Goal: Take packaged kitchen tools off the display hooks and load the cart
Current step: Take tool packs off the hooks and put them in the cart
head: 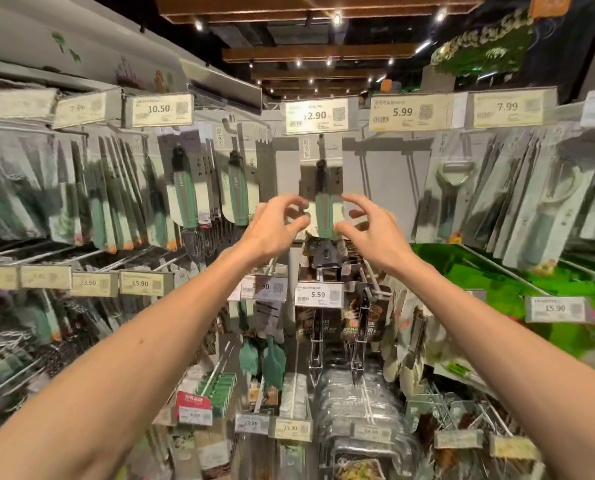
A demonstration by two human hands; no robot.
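A packaged kitchen tool (325, 202) with a green handle and dark head, on a white card, hangs from a hook under the 12.90 price tag (315, 115). My left hand (276, 226) is raised to the card's left edge, with thumb and curled fingers pinching that edge. My right hand (368, 227) mirrors it on the right edge, its thumb under the handle's lower end and its fingers curled at the card's side. More of the same green-handled tools (185, 197) hang on hooks to the left. No cart is in view.
Packaged peelers (450, 199) hang to the right under the 5.99 tag. Below are more hooks with green silicone brushes (273, 358), metal tongs (316, 344) and a 5.59 tag (318, 294). Hook rods jut towards me on both sides.
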